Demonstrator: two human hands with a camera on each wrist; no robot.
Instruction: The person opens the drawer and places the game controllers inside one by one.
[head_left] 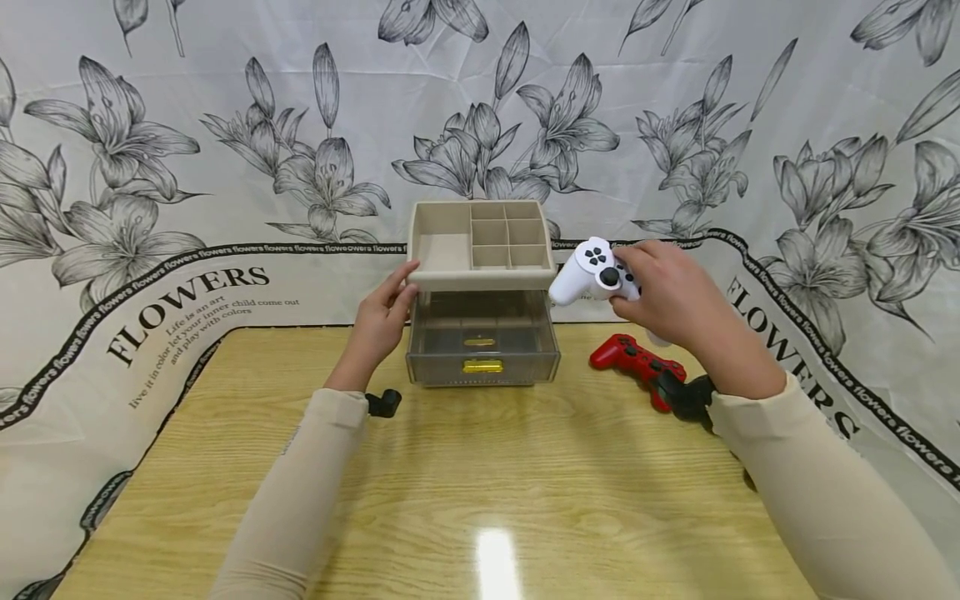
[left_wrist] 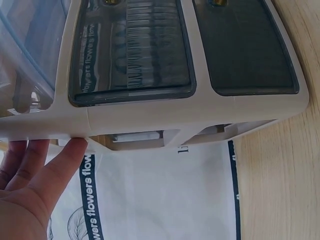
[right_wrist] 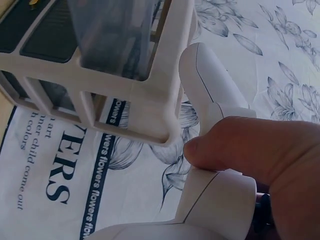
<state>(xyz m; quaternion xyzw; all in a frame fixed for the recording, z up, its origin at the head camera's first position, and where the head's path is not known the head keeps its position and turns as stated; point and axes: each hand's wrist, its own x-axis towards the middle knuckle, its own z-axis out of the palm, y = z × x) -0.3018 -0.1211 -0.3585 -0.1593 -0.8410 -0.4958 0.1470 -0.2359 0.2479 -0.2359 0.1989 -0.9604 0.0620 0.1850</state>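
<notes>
A cream drawer organizer [head_left: 480, 282] stands at the back of the table, its top tray divided into compartments. One see-through drawer [head_left: 442, 368] with a yellow handle is pulled out; two dark drawers [left_wrist: 250, 55] below it are closed in the left wrist view. My left hand [head_left: 381, 323] rests its fingers against the organizer's left side. With my right hand [head_left: 663, 287] I grip a white game controller [head_left: 588, 275] in the air, just right of the organizer. In the right wrist view the thumb [right_wrist: 215, 145] lies across the controller.
A red game controller [head_left: 637, 362] lies on the wooden table [head_left: 480, 467] below my right hand, partly hidden by the black wrist camera [head_left: 686, 396]. Behind the table hangs a white flower-print cloth [head_left: 337, 83].
</notes>
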